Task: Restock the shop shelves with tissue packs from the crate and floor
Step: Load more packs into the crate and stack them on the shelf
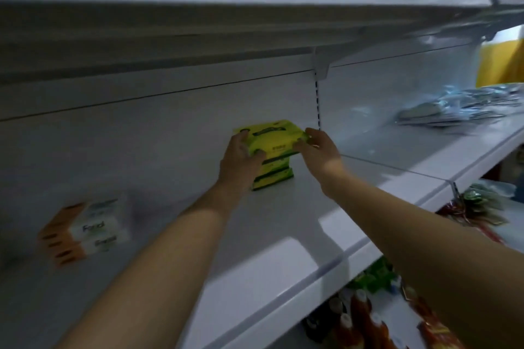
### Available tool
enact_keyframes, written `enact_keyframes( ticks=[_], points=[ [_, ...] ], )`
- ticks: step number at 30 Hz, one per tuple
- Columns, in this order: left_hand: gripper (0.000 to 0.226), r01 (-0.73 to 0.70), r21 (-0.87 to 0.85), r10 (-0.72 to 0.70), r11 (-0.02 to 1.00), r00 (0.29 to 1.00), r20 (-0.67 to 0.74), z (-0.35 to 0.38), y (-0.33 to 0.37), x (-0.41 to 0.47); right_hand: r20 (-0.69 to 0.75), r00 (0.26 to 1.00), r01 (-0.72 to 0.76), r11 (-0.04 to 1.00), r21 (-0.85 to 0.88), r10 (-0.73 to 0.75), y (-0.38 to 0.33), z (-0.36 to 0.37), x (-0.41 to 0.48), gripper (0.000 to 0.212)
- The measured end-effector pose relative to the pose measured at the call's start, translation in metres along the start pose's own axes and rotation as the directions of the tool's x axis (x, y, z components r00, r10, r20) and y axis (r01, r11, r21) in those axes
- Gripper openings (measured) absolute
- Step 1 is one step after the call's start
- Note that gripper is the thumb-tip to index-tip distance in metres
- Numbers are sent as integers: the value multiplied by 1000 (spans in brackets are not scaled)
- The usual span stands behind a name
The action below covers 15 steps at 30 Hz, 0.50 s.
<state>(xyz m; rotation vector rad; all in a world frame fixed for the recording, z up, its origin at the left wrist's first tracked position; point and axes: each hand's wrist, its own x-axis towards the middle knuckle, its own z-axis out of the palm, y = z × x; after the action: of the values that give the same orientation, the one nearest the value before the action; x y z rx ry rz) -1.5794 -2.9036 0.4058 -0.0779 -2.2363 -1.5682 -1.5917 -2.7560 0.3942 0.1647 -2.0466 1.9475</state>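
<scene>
2 hands, left hand (239, 157) and right hand (319, 147), grip the top green tissue pack (273, 139) on its stack (273, 176) on the white shelf (283, 224).

Dim bluish indoor light, glare on the shelf edge (326, 269), motion blur throughout, wide-angle bending at edges

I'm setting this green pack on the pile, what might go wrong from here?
The top pack sits tilted and juts past the pile below, so it may slide off when the left hand and right hand let go.
The pile is narrow, so a nudge could topple it across the shelf.
</scene>
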Motion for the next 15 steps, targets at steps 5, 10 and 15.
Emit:
enact_keyframes(
  ticks=[5,10,15],
  points=[
    [57,-7,49,6,999,1000,22,3,-13,41,33,999,-28,996,89,25,8,15,37,45],
    [53,14,172,-14,985,1000,2,14,-30,60,144,988,-55,998,20,51,17,33,57,48],
    [45,-94,283,143,954,977,-160,11,-45,74,210,976,-35,995,-93,54,34,47,67,63]
  ],
)
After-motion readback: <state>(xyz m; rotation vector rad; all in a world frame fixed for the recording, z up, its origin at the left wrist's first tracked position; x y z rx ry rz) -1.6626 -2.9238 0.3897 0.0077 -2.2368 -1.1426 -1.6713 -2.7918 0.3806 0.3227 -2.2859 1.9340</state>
